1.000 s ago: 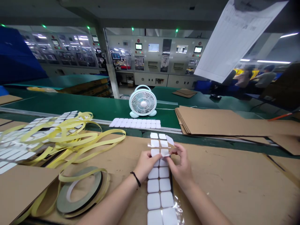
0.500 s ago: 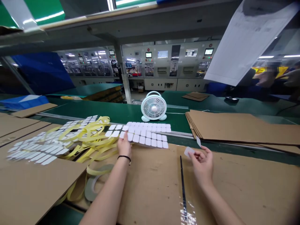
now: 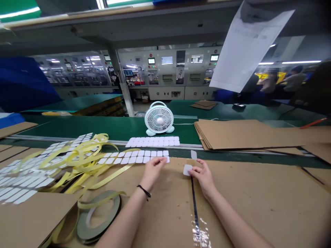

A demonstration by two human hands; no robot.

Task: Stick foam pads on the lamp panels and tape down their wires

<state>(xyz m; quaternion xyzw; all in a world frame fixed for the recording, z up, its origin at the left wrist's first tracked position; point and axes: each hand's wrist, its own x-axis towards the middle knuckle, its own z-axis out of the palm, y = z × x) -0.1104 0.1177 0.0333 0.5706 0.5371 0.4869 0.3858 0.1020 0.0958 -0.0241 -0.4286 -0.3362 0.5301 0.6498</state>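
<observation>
My left hand (image 3: pixel 154 169), with a black band at the wrist, pinches the right end of a sheet of white rounded squares (image 3: pixel 132 157). That sheet lies along the cardboard's far edge. Between the thumb and a finger of my right hand (image 3: pixel 204 175) is a white square piece (image 3: pixel 187 169). A second white piece (image 3: pixel 193 154) stands up at another fingertip of the same hand. Behind my hands, another sheet of white squares (image 3: pixel 153 141) rests at the green bench's edge. Both hands are above the brown cardboard (image 3: pixel 168 206).
Yellow strips (image 3: pixel 97 163) tangle over more white sheets at left, beside a grey-green tape roll (image 3: pixel 99 220). A light-blue fan (image 3: pixel 159 119) stands behind. Stacked cardboard (image 3: pixel 232 134) lies at right. A white paper (image 3: pixel 248 44) hangs overhead. People are in the right background.
My left hand has moved right along to the sheet's end, and that sheet now lies apart from the one behind it. The view has shifted, showing more of the tape roll.
</observation>
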